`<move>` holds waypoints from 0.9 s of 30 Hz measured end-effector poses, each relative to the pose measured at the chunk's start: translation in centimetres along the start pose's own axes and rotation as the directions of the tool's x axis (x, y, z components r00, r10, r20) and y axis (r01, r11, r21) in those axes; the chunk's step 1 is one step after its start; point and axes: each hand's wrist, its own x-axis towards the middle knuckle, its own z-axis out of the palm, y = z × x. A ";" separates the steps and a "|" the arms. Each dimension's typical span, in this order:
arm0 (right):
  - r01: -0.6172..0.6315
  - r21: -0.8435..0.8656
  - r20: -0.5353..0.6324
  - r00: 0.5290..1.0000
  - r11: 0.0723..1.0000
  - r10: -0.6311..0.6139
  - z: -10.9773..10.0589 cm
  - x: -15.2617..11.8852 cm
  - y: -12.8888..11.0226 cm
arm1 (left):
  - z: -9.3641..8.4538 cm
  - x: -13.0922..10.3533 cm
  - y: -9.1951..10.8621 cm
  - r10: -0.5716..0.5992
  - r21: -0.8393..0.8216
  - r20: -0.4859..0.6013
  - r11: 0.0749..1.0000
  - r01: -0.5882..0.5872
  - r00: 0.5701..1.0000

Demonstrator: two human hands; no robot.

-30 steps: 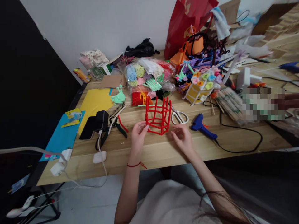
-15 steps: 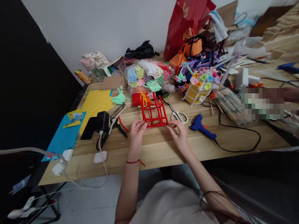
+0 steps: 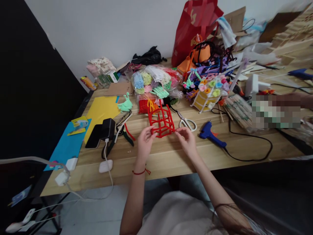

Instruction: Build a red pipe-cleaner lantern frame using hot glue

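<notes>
A red frame [image 3: 161, 123], built of fuzzy pipe-cleaner rods like a small open cage, is held between my hands above the table. My left hand [image 3: 144, 141] pinches its lower left corner, and a red band circles that wrist. At the lower right corner, the fingertips of my right hand [image 3: 186, 139] grip the frame. White-handled scissors [image 3: 187, 124] lie just beyond my right hand. Behind the frame sits a clear bag of coloured pipe cleaners [image 3: 151, 78], with red and orange ones [image 3: 146, 105] in front of it.
To the right lies a blue glue gun [image 3: 212, 134] with its black cord. A basket of small flowers [image 3: 206, 98] stands behind it. At left are a phone [image 3: 94, 136], pliers [image 3: 127, 138], and yellow paper [image 3: 101, 106]. Another person's hand [image 3: 306, 99] shows at far right.
The red frame has tilted, so its lower front edge now bows toward me and more of its base shows. Both hands stay at its corners. The view has shifted slightly.
</notes>
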 end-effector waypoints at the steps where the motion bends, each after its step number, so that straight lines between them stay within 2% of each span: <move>1: 0.006 0.004 -0.012 1.000 1.000 -0.006 0.0 -0.1 -0.3 | 0.0 -0.3 0.2 0.036 0.052 0.001 0.998 -0.036 0.999; 4: 0.051 -0.021 -0.068 0.996 0.999 -0.052 -0.1 -0.4 -1.3 | 0.3 -1.0 0.8 0.114 0.138 -0.026 0.984 -0.109 0.993; 6: 0.129 -0.104 -0.091 0.986 0.986 -0.138 -0.3 -0.5 -2.1 | 0.6 -1.4 1.4 0.141 0.166 -0.038 0.977 -0.133 0.989; 11: 0.342 -0.295 0.049 0.938 0.892 -0.344 -0.9 -0.5 -4.1 | 1.3 -2.0 2.5 0.256 0.292 0.015 0.923 -0.249 0.966; 14: 0.410 -0.339 0.063 0.908 0.847 -0.414 -1.4 -0.4 -5.4 | 1.3 -2.4 2.9 0.328 0.357 0.049 0.877 -0.323 0.944; 17: 0.408 -0.364 0.074 0.909 0.837 -0.411 -2.2 0.2 -6.9 | 1.2 -2.7 3.2 0.393 0.398 0.067 0.832 -0.386 0.917; 20: 0.413 -0.450 0.212 0.911 0.792 -0.354 -2.5 1.1 -7.9 | 1.0 -2.8 3.5 0.462 0.432 0.128 0.771 -0.468 0.878; 23: 0.478 -0.473 0.369 0.870 0.740 -0.326 -2.1 2.0 -8.2 | 0.8 -2.9 3.8 0.502 0.451 0.250 0.696 -0.558 0.828; 27: 0.519 -0.434 0.425 0.838 0.736 -0.341 -1.1 2.5 -8.0 | 0.7 -3.0 4.1 0.530 0.456 0.365 0.615 -0.643 0.765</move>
